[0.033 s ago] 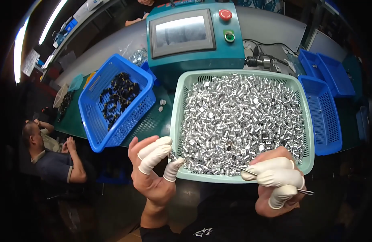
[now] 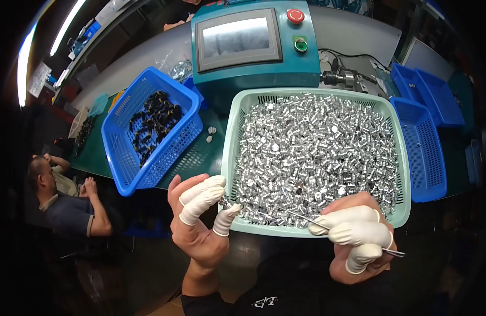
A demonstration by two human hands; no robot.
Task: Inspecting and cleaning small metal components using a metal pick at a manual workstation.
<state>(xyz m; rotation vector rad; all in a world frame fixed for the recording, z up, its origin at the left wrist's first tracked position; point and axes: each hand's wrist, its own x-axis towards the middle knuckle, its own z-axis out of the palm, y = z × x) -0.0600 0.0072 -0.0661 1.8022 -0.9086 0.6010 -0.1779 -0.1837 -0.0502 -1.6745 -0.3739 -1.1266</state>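
Observation:
My left hand (image 2: 203, 221), with white finger cots on thumb and two fingers, pinches a small silver metal part (image 2: 225, 203) at the near left corner of a pale green basket (image 2: 316, 231). That basket is filled with many similar silver metal parts (image 2: 316, 152). My right hand (image 2: 359, 237), also in white finger cots, is closed around a thin pointed metal tool (image 2: 295, 215). It is over the basket's near right edge. The tool's tip points left toward my left hand, apart from the pinched part. The far end of the tool sticks out behind my fingers.
A blue basket (image 2: 193, 138) with black parts (image 2: 156, 121) stands at the left on the green table. Behind is a teal machine (image 2: 253, 73) with a screen and red button. Blue trays (image 2: 438, 179) sit at the right. A person (image 2: 69, 195) sits at the far left.
My right hand and the tool have shifted slightly left, so the tip is a little nearer my left hand. My left hand keeps its pinch, with more of the silver part showing.

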